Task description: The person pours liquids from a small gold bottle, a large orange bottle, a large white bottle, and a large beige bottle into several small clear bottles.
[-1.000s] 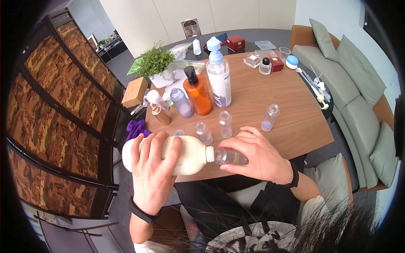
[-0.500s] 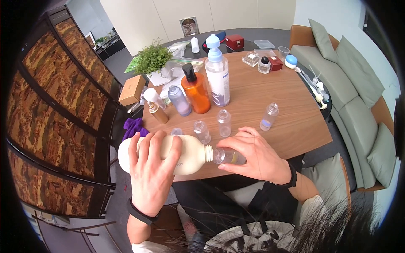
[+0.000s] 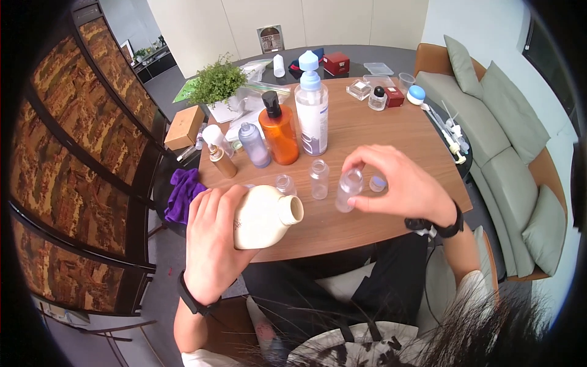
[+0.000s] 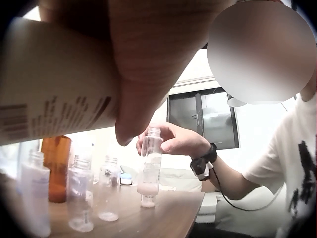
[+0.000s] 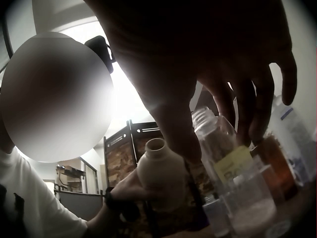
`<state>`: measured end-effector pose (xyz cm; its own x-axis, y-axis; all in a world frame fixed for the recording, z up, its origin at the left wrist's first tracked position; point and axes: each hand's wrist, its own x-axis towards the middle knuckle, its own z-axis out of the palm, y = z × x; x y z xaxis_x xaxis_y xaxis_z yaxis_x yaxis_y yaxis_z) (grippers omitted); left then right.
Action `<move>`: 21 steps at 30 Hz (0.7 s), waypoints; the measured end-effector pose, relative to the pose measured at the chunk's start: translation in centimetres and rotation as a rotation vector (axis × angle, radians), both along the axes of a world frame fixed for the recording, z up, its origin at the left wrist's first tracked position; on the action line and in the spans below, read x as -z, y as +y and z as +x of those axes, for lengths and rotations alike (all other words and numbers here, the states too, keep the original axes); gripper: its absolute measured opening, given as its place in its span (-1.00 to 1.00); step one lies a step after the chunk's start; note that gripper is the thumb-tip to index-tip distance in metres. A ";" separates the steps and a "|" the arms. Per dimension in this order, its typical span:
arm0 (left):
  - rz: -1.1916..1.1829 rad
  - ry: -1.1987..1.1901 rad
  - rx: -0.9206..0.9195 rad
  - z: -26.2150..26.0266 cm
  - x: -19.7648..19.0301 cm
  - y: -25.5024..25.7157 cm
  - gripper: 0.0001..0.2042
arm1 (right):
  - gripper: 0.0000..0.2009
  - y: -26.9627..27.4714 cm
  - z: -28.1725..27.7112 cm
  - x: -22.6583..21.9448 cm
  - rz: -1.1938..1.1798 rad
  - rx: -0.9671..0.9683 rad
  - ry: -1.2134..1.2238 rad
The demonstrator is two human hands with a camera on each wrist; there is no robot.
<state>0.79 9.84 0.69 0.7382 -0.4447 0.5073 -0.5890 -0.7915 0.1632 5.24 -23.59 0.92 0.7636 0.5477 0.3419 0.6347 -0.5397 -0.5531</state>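
Note:
My left hand [image 3: 211, 235] grips a cream-coloured bottle [image 3: 263, 217] around its body. That bottle is tilted, its uncapped mouth facing right. Between thumb and fingers, my right hand [image 3: 406, 189] holds a small clear bottle [image 3: 348, 191], upright and uncapped. In the right wrist view this small bottle [image 5: 225, 158] carries a yellow label and has pale contents low down. Two more small clear bottles, one [image 3: 319, 179] nearer my right hand and another [image 3: 285, 185] beside the cream bottle, stand on the table. A further small bottle [image 3: 377, 183] is partly hidden behind my right hand.
An orange pump bottle [image 3: 280, 137], a tall white-labelled bottle [image 3: 312, 122], a bluish bottle [image 3: 254, 145] and a brown bottle [image 3: 222, 162] stand at the left and middle of the wooden table [image 3: 391, 131]. A potted plant [image 3: 218, 85] is behind them. Purple cloth [image 3: 181, 194] lies left.
The two bottle mouths, together before, are now apart. My right hand has moved up and right and turned the small bottle upright. The cream bottle has swung its mouth toward me and upward.

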 end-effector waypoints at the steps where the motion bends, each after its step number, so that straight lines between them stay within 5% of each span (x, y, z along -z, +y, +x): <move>1: -0.006 0.002 -0.003 0.0 0.0 0.0 -0.20 | -0.60 -0.4 0.6 -0.4 -0.053 0.026 0.002; 14: -0.030 0.029 -0.050 0.3 -0.1 0.7 -0.23 | -0.47 -2.0 4.3 0.3 -0.474 0.133 -0.012; 21: -0.035 0.057 -0.058 0.5 0.0 0.7 -0.24 | -0.46 1.4 6.2 2.1 -0.420 -0.062 -0.162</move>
<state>1.33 10.54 0.65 0.7900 -0.3834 0.4784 -0.5316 -0.8171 0.2230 11.44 -22.15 -1.18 0.6801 0.7073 0.1930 0.7331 -0.6543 -0.1855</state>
